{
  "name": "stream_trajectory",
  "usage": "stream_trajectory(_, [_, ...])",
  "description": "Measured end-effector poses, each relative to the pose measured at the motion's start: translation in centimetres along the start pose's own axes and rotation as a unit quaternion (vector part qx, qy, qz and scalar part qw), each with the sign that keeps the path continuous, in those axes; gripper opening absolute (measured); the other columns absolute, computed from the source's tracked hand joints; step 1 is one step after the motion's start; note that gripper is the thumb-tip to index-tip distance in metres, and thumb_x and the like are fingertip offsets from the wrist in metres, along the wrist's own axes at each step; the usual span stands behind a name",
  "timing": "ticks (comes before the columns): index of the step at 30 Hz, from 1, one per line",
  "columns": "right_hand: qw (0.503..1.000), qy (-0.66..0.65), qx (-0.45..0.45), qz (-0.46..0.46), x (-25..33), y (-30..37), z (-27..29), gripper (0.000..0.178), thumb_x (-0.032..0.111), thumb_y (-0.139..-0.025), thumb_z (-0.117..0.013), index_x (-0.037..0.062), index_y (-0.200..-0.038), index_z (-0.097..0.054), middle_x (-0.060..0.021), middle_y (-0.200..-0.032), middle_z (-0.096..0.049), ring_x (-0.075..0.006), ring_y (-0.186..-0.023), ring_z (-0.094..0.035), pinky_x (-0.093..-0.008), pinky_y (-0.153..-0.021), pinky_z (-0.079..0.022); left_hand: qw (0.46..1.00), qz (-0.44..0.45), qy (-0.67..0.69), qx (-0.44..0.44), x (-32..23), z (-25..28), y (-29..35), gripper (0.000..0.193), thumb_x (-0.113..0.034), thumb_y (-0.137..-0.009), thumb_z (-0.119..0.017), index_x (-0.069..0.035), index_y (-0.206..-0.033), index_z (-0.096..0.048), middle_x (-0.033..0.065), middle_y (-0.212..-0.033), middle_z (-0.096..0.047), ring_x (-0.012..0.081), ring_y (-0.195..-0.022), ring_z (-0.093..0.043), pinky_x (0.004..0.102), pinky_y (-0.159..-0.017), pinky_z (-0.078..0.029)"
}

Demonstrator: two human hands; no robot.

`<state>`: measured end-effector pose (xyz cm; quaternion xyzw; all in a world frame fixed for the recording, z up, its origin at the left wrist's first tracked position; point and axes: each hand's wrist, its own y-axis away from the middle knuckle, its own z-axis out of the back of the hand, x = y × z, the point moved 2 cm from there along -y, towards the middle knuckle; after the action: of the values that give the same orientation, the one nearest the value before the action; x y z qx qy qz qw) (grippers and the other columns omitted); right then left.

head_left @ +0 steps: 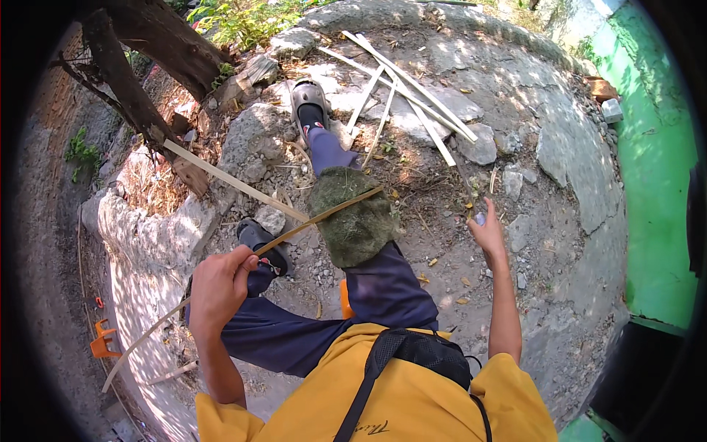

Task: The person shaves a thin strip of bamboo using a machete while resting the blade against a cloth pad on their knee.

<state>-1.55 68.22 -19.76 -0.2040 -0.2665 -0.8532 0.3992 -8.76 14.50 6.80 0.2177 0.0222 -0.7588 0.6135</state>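
My left hand (221, 283) is closed around a thin bamboo strip (283, 237). Its far end rests across a dark green, worn pad (350, 247) draped over my right knee; the other end trails down to the left. A paler, wider strip (228, 177) meets it near the pad's left edge; whether the two are joined I cannot tell. Out to the right, my right hand (487, 232) grips a knife (464, 180) whose narrow dark blade points away from me, apart from the strip. Fingers hide most of its handle.
Several pale bamboo strips (412, 85) lie crossed on the ground ahead. Tree trunks (158, 44) rise at the far left beside rough stones (254, 140). An orange plastic object (104, 340) sits at left. A green wall (655, 162) bounds the right side.
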Motion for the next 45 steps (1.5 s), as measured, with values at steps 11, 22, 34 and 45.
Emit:
stream_trajectory(11, [0.938,-0.289,0.084,-0.172,-6.5,3.2,-5.4,0.059,0.011,-0.095,-0.072,0.0047,-0.15,-0.053,0.0002,-0.072,-0.055,-0.0097,-0.049,-0.049,-0.0265,-0.045,-0.043,0.998,-0.026,-0.049,0.029,-0.6,0.8,-1.8,0.019,-0.023,-0.099,-0.067,-0.006,-0.09,-0.067,0.0194,-0.074,-0.065,0.0426,-0.076,-0.066,0.0534,-0.067,-0.047])
stream_trajectory(22, [0.872,-0.466,0.145,0.013,10.9,6.5,1.9,0.059,0.014,-0.093,-0.08,0.0005,-0.143,-0.049,-0.0152,-0.101,-0.079,-0.0028,-0.054,-0.052,-0.0203,-0.049,-0.044,0.98,-0.099,-0.128,0.119,-4.3,1.6,-6.6,0.021,-0.026,-0.099,-0.067,-0.009,-0.091,-0.075,0.0177,-0.077,-0.07,0.0414,-0.079,-0.069,0.0535,-0.07,-0.051])
stream_trajectory(34, [0.91,-0.334,0.223,0.102,17.5,12.0,3.1,0.088,0.007,-0.085,-0.088,0.0001,-0.159,-0.041,-0.006,-0.094,-0.076,-0.0037,-0.062,-0.06,-0.0213,-0.053,-0.047,0.962,-0.187,-0.134,0.144,-6.5,2.9,-8.9,0.022,-0.027,-0.1,-0.066,-0.007,-0.096,-0.075,0.0163,-0.083,-0.072,0.0387,-0.085,-0.07,0.0514,-0.077,-0.053])
stream_trajectory(45, [0.862,-0.451,0.231,0.032,16.3,13.6,2.7,0.08,-0.001,-0.092,-0.075,0.0085,-0.163,-0.039,-0.0011,-0.083,-0.064,-0.004,-0.052,-0.049,-0.0213,-0.049,-0.041,0.951,-0.162,-0.147,0.22,-8.7,3.5,-10.9,0.021,-0.026,-0.098,-0.068,-0.009,-0.097,-0.079,0.0148,-0.086,-0.075,0.0364,-0.088,-0.073,0.0507,-0.079,-0.055])
